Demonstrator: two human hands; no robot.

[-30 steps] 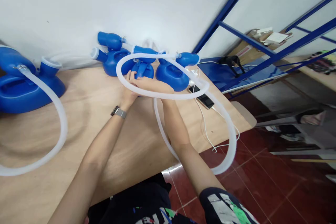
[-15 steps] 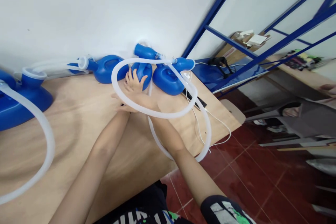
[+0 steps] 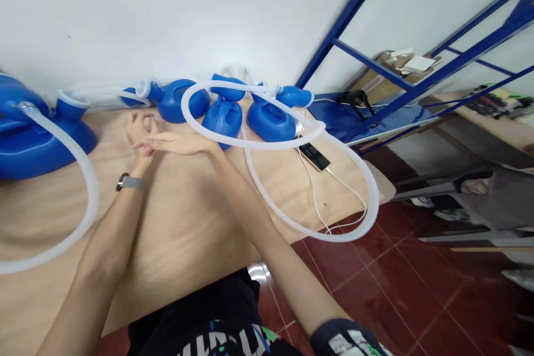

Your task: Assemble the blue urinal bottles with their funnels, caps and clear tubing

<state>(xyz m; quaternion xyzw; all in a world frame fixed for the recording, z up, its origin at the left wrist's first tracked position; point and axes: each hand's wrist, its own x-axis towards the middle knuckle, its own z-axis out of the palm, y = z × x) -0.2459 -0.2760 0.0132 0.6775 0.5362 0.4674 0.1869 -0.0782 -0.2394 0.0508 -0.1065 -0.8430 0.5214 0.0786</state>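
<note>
My left hand (image 3: 141, 129), with a watch (image 3: 130, 182) on its wrist, is over the table at the left, fingers loosely curved and apart. My right hand (image 3: 177, 143) stretches flat across toward it, its fingertips overlapping the left palm; whether they touch I cannot tell. Both hands hold nothing. Behind them lies a blue plastic handled bottle (image 3: 177, 110), like a portable urinal. Two similar ones, a middle blue bottle (image 3: 221, 122) and a right blue bottle (image 3: 271, 122), stand beside it against the wall. A translucent hose (image 3: 369, 194) loops over my right forearm's far side.
At the left, a large blue bottle (image 3: 37, 150) has its own hose (image 3: 89, 189) curving over the table (image 3: 187, 222). A phone (image 3: 314, 156) with a white cable (image 3: 350, 188) lies at the right. Beyond are a blue metal frame (image 3: 346, 16) and a cardboard box (image 3: 381, 80).
My right hand has come off the middle blue bottle and moved left to my left hand, which also moved left. The hose loop now spreads farther right and the phone is uncovered.
</note>
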